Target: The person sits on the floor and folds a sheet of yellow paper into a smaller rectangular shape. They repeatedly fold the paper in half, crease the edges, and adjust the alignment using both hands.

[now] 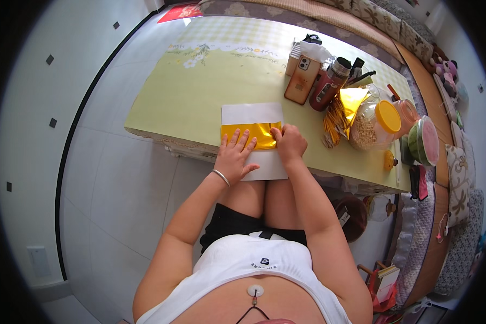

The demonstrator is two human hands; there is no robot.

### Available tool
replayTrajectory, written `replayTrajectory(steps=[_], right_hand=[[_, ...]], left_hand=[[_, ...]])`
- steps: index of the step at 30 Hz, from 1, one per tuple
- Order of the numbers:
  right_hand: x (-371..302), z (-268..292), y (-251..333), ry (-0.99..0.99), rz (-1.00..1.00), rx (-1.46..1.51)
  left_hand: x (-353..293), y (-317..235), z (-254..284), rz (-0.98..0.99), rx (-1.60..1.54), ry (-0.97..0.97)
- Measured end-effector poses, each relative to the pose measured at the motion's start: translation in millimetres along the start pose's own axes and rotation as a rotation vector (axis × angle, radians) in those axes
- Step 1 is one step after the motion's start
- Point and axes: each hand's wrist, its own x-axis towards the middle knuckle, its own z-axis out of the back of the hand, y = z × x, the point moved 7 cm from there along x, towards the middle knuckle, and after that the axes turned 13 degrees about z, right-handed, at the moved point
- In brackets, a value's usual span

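Observation:
A white sheet of paper (252,113) lies at the table's near edge, with part of it sticking out over my thighs. Across its middle runs a shiny gold foil strip (262,141), slightly wrinkled at the right. My left hand (234,157) rests flat on the strip's left part, fingers spread, thumb out over the white paper. At the strip's right end my right hand (291,143) is closed, its thumb pressed on the gold edge. The curled fingers hide what lies beneath them.
On the table (162,102), to the right, stand a smartphone (304,78), a dark red thermos (329,86), several gold foil pieces (337,120) and a yellow-lidded jar (368,127). Farther right is a clear-lidded green container (424,141). A brown bin (352,218) sits below the table.

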Motion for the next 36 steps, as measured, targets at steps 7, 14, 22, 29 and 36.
replayTrajectory(steps=[7,14,22,29,36], right_hand=[[-5.0,9.8,7.2,-0.096,0.081,0.025],[-72.0,-16.3,54.3,0.144,0.678,-0.011],[-55.6,39.0,12.8,-0.097,0.601,-0.030],[-15.6,20.8,9.1,0.008,0.018,0.521],[-14.8,38.5,0.7,-0.175,0.167,0.031]], left_hand=[[1.1,-4.2,-1.6,0.059,0.054,0.089],[-2.3,8.1,-10.8,0.050,-0.003,0.131],[16.5,86.0,11.6,0.202,-0.117,-0.003],[77.8,88.0,18.1,0.342,-0.182,0.153],[74.1,92.9,16.9,0.392,-0.378,0.093]])
